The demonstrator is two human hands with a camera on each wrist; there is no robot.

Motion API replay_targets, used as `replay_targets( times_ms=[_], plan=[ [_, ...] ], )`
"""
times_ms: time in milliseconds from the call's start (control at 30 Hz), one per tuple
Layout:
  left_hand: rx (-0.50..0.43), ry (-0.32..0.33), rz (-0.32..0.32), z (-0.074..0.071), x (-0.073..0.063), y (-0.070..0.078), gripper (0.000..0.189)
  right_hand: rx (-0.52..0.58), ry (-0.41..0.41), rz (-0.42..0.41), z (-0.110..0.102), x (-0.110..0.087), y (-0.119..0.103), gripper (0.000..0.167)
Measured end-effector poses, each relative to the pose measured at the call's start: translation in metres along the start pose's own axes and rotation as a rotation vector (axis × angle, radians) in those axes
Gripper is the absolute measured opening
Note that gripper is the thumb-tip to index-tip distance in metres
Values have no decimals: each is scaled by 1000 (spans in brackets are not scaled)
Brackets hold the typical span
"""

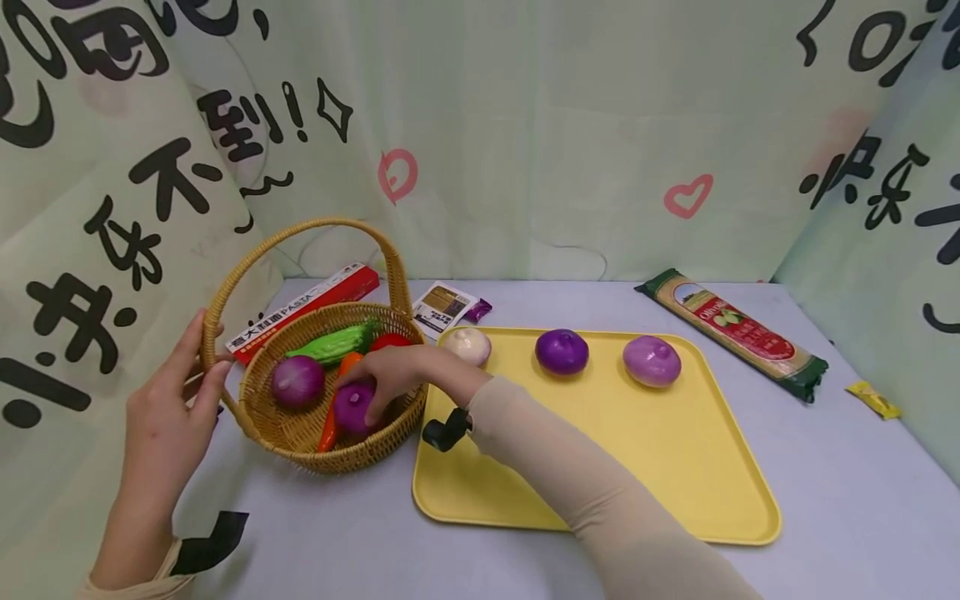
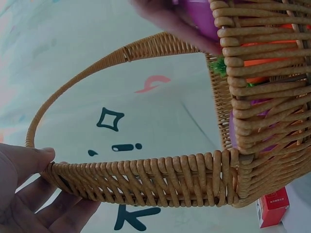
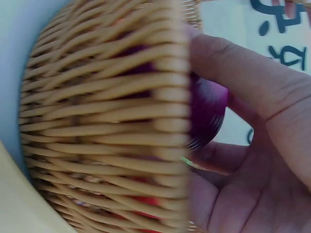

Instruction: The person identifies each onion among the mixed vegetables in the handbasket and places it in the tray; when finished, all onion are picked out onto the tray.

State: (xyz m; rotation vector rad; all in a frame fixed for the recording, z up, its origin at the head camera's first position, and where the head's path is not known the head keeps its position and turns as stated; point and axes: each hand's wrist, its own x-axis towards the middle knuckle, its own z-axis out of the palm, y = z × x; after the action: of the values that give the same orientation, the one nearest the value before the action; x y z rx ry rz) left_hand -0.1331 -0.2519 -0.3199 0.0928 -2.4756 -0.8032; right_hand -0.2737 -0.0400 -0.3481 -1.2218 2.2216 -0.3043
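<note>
My left hand [image 1: 168,408] holds the side of the wicker basket's [image 1: 300,450] handle; in the left wrist view, thumb and fingers lie round the handle [image 2: 141,182]. Inside the basket, my right hand [image 1: 393,375] grips a purple onion [image 1: 352,408] near the right rim. The right wrist view shows that onion [image 3: 209,111] between thumb and fingers, partly behind the weave. Another purple onion [image 1: 297,382] lies at the basket's left. Around them are a green bumpy vegetable [image 1: 333,343], an orange carrot-like piece [image 1: 327,429] and a red item [image 1: 390,341], partly hidden by my hand.
A yellow tray [image 1: 600,467] beside the basket bears a whitish bulb [image 1: 467,345], a dark purple onion [image 1: 562,352] and a lighter one [image 1: 652,361]. Behind stand a red pasta box [image 1: 315,304] and a labelled packet [image 1: 442,310]. A pasta bag [image 1: 735,329] and yellow wrapper [image 1: 873,400] lie right.
</note>
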Motion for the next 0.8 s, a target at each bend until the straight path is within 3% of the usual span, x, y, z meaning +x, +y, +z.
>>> replay_targets(
  times_ms=[333, 600, 800],
  plan=[
    [1, 3, -13, -1, -1, 1, 64, 44, 104, -111, -16, -11, -3, 67],
    [9, -3, -16, -1, -2, 0, 64, 275, 143, -101, -24, -27, 0, 65],
    [7, 5, -14, 0, -1, 0, 65, 223, 208, -138, -32, -44, 5, 64]
  ],
)
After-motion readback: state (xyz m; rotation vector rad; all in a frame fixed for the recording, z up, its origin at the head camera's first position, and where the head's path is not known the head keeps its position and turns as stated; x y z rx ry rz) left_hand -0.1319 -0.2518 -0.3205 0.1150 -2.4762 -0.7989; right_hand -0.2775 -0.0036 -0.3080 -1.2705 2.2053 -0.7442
